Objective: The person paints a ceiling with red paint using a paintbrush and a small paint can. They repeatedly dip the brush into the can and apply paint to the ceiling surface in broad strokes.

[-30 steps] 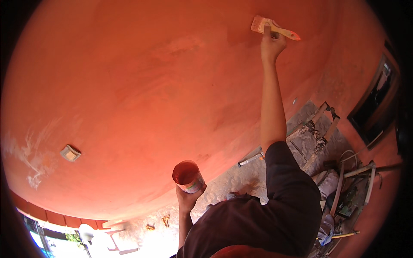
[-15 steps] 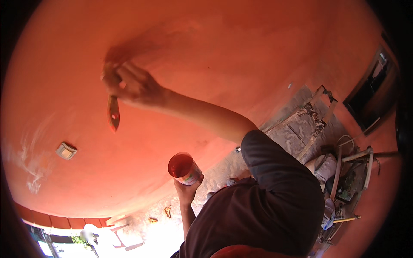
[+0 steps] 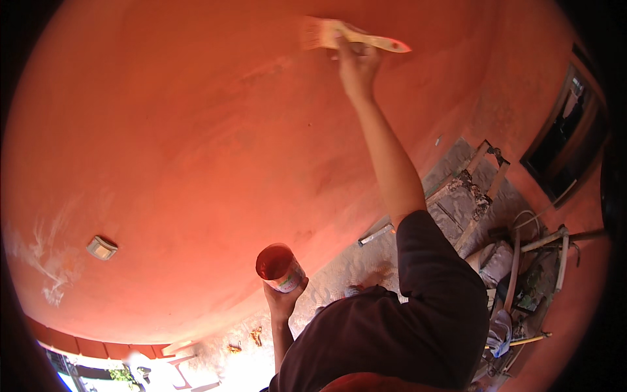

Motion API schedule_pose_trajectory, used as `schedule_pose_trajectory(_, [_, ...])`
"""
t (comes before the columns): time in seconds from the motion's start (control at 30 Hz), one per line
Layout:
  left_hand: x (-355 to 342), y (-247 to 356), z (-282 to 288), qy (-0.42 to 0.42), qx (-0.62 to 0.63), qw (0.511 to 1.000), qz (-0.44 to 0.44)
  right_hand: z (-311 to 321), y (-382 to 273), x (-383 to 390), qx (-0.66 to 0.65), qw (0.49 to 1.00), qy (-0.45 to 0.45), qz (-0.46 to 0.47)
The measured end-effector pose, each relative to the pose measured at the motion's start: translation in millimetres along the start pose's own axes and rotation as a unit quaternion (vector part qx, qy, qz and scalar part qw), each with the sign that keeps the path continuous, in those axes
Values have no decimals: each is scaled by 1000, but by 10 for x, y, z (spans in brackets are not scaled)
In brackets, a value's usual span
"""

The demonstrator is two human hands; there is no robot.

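My right hand (image 3: 358,65) is raised high against the orange wall (image 3: 196,163), closed around the wooden handle of a flat paintbrush (image 3: 385,43). The reddish bristles point left and lie at the wall, slightly blurred; the handle's tip points right. Lower down, my left hand (image 3: 285,302) grips a paint can (image 3: 289,279) from beneath and the side. Its open mouth faces up, and its inside is coated in dark red; how much paint it holds I cannot tell.
A light switch (image 3: 102,247) sits on the wall at lower left, near whitish smears. To the right, a paint-spattered wooden frame (image 3: 480,202) stands on the floor, beside poles, sacks and clutter (image 3: 522,281). A dark-framed window (image 3: 562,137) is at far right.
My right hand has swept the brush up and to the right across the wall, and the handle has turned from pointing down to pointing right. My left hand still holds the can.
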State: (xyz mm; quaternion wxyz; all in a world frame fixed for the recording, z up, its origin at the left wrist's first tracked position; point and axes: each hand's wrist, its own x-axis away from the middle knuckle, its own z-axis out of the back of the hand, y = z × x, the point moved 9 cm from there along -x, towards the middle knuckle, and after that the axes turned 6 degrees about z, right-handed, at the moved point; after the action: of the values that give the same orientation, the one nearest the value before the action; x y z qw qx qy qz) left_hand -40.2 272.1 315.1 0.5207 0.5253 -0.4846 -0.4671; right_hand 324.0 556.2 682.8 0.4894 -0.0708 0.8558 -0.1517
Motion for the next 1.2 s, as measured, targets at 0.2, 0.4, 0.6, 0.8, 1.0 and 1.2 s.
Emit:
schedule_pose_trajectory(0.2, [-3, -48, -54, -11, -5, 999, 34, 1109, 233, -431, 132, 985, 113, -15])
schedule_pose_trajectory(0.4, [4, -82, -42, -8, 2, 1000, -14, 40, -248, 116, 293, 895, 22, 337])
schedule_pose_trajectory(0.6, [73, -186, 9, 7, 29, 999, -19, -1495, -921, 1446, 291, 860, -56, 414])
schedule_pose_trajectory(0.8, [83, -182, -4, -3, 26, 1000, -7, -1994, -1338, 2036, 111, 913, -194, 342])
schedule_pose_trajectory(1.0, [17, -148, -76, -23, 15, 1000, -10, -1459, -830, 1444, -37, 965, -163, 204])
schedule_pose_trajectory(1.2, [-27, -156, -90, -22, 11, 1000, -9, -149, 63, 682, -49, 997, -47, -26])
